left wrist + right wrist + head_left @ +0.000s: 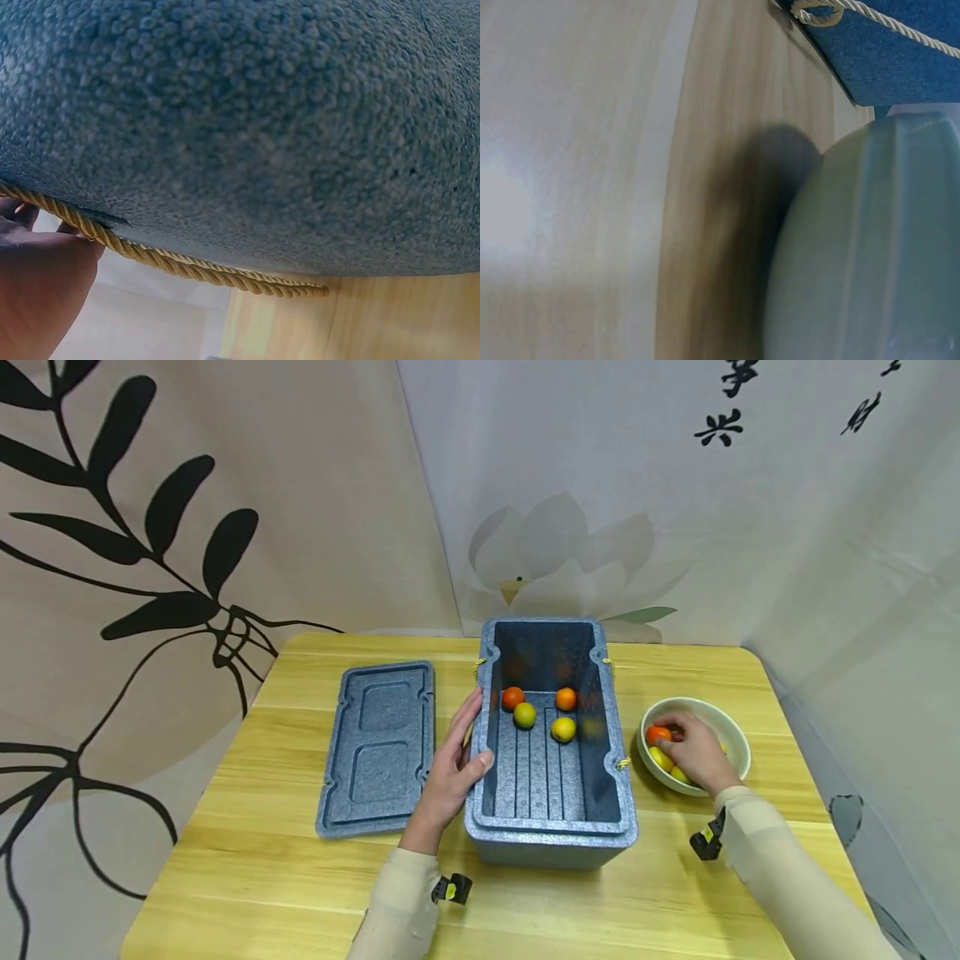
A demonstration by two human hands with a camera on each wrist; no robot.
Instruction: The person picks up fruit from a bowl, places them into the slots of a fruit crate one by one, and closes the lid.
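Observation:
A blue-grey foam box (pixel 551 831) stands uncovered on the table. Inside lie a red-orange fruit (pixel 513 697), an orange one (pixel 566 698), a yellow-green one (pixel 524 716) and a yellow one (pixel 563 729). My left hand (pixel 450 768) rests against the box's left side, fingers extended outside and thumb on the rim. Beside that hand, a gold rope (pixel 172 264) runs along the box wall. Over the pale green bowl (pixel 738 739), my right hand (pixel 701 747) pinches a small red-orange fruit (pixel 657 735). Yellow fruits (pixel 662 758) lie below it, partly hidden by the hand.
The box's flat lid (pixel 378 747) lies on the wooden table (pixel 255 827) to the left of the box. The bowl stands close to the box's right side. Behind the table hangs a printed cloth (pixel 337 485). Each wrist wears a small black camera.

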